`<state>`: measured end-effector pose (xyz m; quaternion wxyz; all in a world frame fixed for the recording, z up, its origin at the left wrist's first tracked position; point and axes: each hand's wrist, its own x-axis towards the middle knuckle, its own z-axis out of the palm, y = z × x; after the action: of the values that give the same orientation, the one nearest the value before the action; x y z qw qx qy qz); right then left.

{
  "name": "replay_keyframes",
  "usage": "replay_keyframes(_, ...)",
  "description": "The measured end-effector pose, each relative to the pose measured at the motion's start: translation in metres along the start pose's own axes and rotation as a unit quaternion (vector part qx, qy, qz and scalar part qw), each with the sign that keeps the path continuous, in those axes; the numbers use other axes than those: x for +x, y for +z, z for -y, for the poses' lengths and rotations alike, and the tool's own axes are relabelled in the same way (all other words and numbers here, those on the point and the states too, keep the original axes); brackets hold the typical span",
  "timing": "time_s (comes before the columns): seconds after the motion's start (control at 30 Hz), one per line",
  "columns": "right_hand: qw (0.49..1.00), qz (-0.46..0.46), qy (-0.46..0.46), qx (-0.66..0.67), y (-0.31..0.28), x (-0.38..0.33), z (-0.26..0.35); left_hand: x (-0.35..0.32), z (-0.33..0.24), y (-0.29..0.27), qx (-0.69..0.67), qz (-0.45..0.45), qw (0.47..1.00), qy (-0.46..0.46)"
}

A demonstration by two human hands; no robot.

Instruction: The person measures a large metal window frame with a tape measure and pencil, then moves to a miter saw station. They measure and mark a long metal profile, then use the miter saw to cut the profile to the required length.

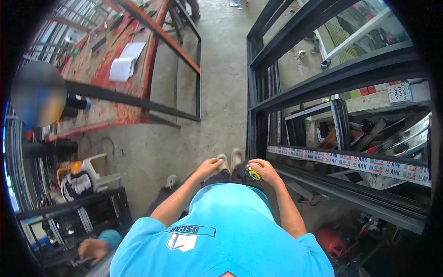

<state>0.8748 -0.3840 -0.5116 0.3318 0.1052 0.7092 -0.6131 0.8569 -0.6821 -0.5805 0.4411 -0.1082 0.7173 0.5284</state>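
A glossy yellow, probably plastic tape measure (253,172) is sitting in the right hand (263,170), beside matt dark metal frames (295,99) standing on rough grey concrete floor (221,92)

I see a white label strip (350,162) with red and blue marks along the right-hand frame. A small white sign (399,91) sits upper right, and white paper sheets (125,63) lie on the red table (92,69).

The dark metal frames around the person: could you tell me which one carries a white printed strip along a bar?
The frame on the right, beside the right hand; the left frames' bars are bare.
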Motion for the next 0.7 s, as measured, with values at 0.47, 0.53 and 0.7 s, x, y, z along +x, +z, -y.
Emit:
replay_keyframes(0.47, 0.972, -0.169, -0.153, -0.063, -0.171, 0.240, 0.180, 0.218, -0.444, -0.149, -0.168, 0.106, 0.968, 0.157)
replay_keyframes(0.53, 0.956, -0.154, -0.217, -0.121, -0.201, 0.273, 0.195, 0.248, -0.530, -0.240, -0.269, 0.116, 0.907, 0.302)
replay_keyframes(0.7, 0.958, -0.190, -0.145, -0.157, -0.261, 0.313, 0.238, 0.310, -0.694, -0.340, -0.343, -0.055, 0.849, 0.398)
